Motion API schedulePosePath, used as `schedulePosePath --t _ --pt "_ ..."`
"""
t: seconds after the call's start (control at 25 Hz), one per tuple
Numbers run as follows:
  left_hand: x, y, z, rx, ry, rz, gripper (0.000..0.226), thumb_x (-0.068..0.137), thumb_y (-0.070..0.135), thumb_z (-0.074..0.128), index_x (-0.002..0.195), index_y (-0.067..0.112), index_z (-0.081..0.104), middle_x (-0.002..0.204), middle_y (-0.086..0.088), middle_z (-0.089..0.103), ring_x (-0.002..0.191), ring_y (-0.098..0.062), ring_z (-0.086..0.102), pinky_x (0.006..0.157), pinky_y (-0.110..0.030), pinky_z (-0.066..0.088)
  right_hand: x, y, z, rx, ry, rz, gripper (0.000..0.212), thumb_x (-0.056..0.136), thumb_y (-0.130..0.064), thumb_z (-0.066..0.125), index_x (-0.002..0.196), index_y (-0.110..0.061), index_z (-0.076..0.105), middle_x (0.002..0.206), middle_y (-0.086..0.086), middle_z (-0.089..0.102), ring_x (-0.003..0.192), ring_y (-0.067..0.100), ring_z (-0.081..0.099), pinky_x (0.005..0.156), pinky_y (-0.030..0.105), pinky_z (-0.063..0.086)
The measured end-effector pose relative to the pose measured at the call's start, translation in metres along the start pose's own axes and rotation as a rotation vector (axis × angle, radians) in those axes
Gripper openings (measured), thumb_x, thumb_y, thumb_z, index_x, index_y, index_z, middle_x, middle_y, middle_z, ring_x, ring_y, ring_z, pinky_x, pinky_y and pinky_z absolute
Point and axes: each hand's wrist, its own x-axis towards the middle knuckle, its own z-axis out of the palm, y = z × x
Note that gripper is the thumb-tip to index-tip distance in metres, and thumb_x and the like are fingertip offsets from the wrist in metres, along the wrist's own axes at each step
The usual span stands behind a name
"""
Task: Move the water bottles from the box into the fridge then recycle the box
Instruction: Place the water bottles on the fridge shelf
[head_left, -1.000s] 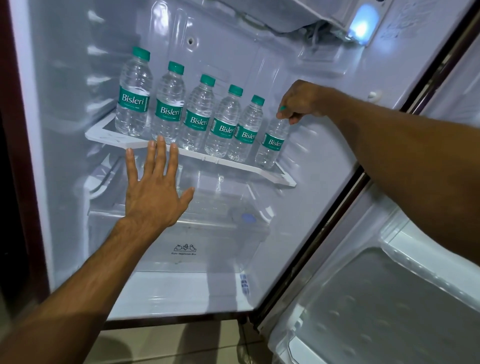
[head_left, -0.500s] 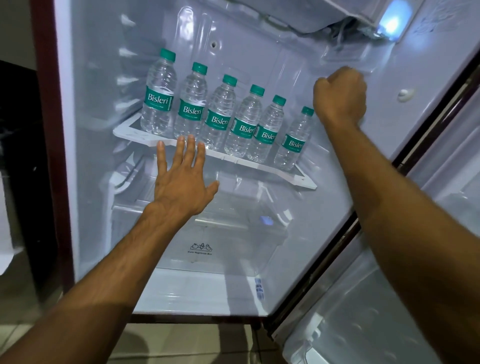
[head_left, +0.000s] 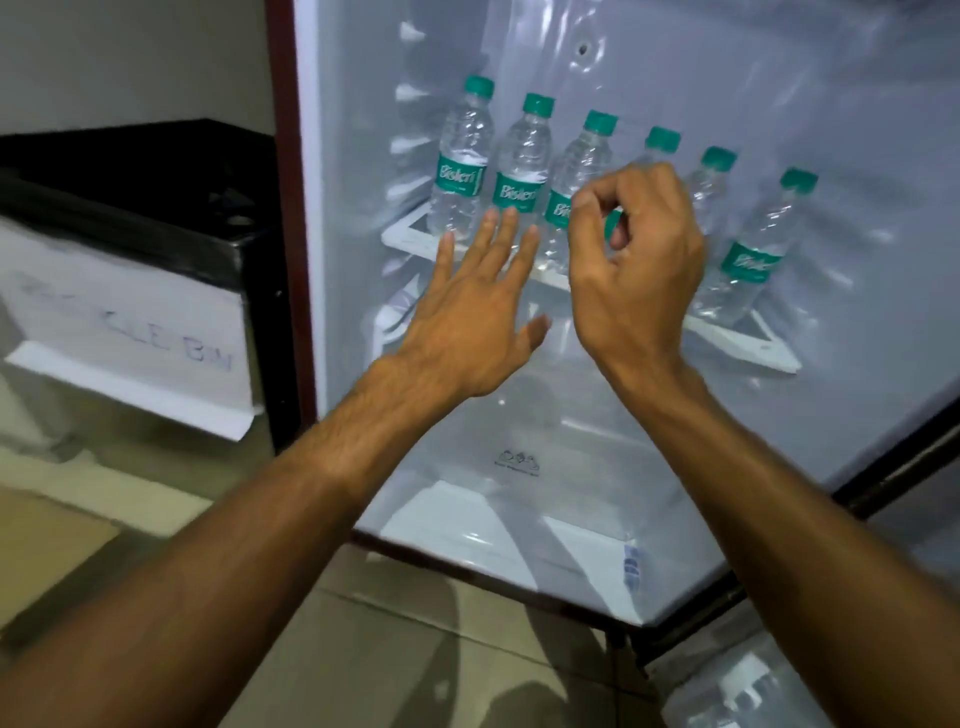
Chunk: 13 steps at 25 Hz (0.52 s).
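Six bottles (head_left: 460, 176) on shelf (head_left: 743, 345); loading looks done.
My left hand (head_left: 467, 322) spread before shelf, right hand (head_left: 639, 270) curled, empty. Next I need the box, unseen here.

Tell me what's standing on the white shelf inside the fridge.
Six green-capped water bottles stand in a row on the shelf. The right hand covers most of the fourth, and the left hand hides part of its front edge.

Six green-capped bottles (head_left: 522, 171) upright on the fridge shelf (head_left: 748, 345) (labelled bin (head_left: 156, 228) just left)
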Motion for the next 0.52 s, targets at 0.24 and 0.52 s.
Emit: schedulePosePath --t 0.24,0.52 --pt "-0.080 -0.041 -0.025 0.114 -0.036 -0.033 0.082 0.098 0.053 0.039 0.157 0.016 -0.005 0.164 -0.007 -0.011 0.151 -0.022 -0.011 0.122 -0.050 0.000 -0.056 -0.023 0.028 0.097 -0.261 -0.044 0.020 0.098 -0.023 0.055 0.100 -0.009 0.068 0.100 0.007 0.064 0.087 0.016 0.057 0.072 0.023 0.041" --pt "-0.204 -0.082 -0.062 0.215 -0.263 -0.093 0.084 0.098 0.055 0.037 0.156 0.020 -0.012 0.164 -0.002 -0.014 0.150 -0.016 -0.014 0.123 -0.046 0.000 -0.121 -0.070 0.039 0.204 -0.595 -0.183 0.029 0.099 -0.031 0.052 0.117 -0.012 0.065 0.115 0.005 0.060 0.096 0.018 0.059 0.076 0.032 0.049"
